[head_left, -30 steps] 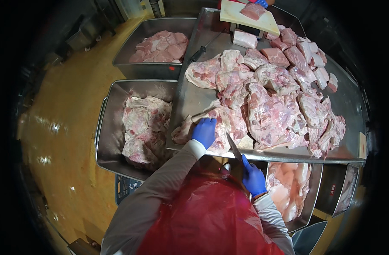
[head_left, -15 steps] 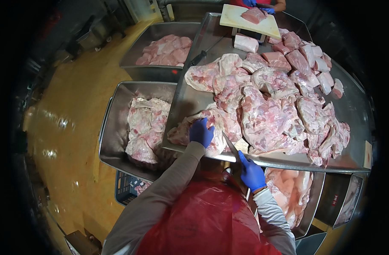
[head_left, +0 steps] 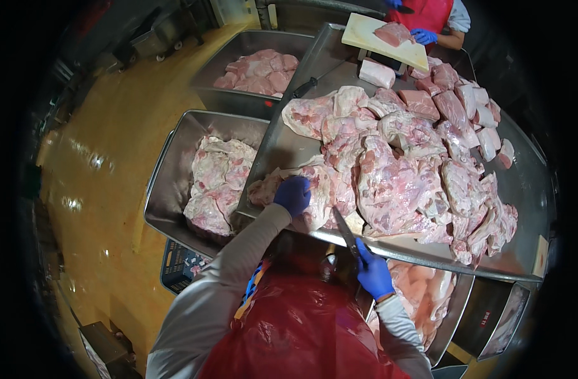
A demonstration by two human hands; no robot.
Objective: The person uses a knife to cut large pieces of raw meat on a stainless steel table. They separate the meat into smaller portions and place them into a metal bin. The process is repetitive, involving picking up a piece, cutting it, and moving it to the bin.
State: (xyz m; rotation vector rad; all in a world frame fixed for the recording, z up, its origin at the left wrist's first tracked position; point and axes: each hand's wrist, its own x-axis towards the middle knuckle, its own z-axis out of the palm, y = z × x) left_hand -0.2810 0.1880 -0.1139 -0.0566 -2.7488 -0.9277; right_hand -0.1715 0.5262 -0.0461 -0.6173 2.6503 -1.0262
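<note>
My left hand (head_left: 293,195), in a blue glove, is closed on a pale, fatty slab of raw meat (head_left: 317,180) at the near left corner of the steel table. In my blue-gloved right hand (head_left: 373,271) is a knife (head_left: 346,232), gripped by its handle. The blade points away and to the left, its tip close to the slab's right side. More large fatty meat slabs (head_left: 396,186) lie heaped on the table, to the right of and beyond my left hand.
Steel tubs of meat stand left (head_left: 175,151) and far left (head_left: 216,63); another tub of pale pieces (head_left: 421,297) sits below the near edge. Across the table, a person (head_left: 433,19) in a red apron has meat on a white cutting board (head_left: 371,39). Another knife (head_left: 305,87) lies by the left rim.
The view has tilted and shifted slightly. My left hand is still on the slab, and my right hand has drawn the knife slightly nearer. More of the person across the table shows.
</note>
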